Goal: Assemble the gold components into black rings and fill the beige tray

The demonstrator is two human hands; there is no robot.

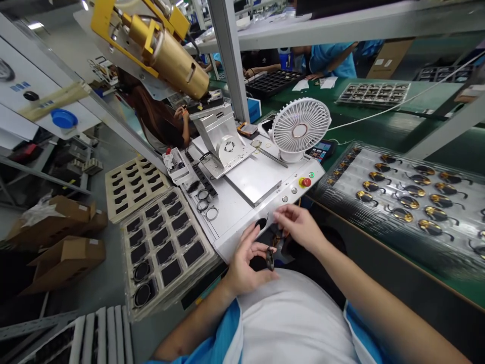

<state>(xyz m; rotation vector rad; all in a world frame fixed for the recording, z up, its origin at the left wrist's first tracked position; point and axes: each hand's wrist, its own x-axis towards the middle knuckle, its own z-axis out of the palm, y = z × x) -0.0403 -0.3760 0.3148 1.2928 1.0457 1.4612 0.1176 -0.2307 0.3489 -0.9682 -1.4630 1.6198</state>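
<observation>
My left hand (pixel 248 263) is curled, pinching a small dark ring-shaped part (pixel 270 259) just above my lap. My right hand (pixel 299 226) hovers close above it, fingers pinched on a thin dark wire-like piece (pixel 278 233) that joins the part. Both hands are at the front edge of a white machine base (pixel 246 202) with a red stop button (pixel 306 182). Three loose rings (pixel 204 205) lie on the base near a black strip.
A tray of dark pockets with rings (pixel 162 242) lies at left, another tray (pixel 131 184) behind it. A tray of gold parts with black leads (pixel 409 194) lies at right. A white fan (pixel 299 127), a gold cylinder head (pixel 170 53) and co-workers stand beyond.
</observation>
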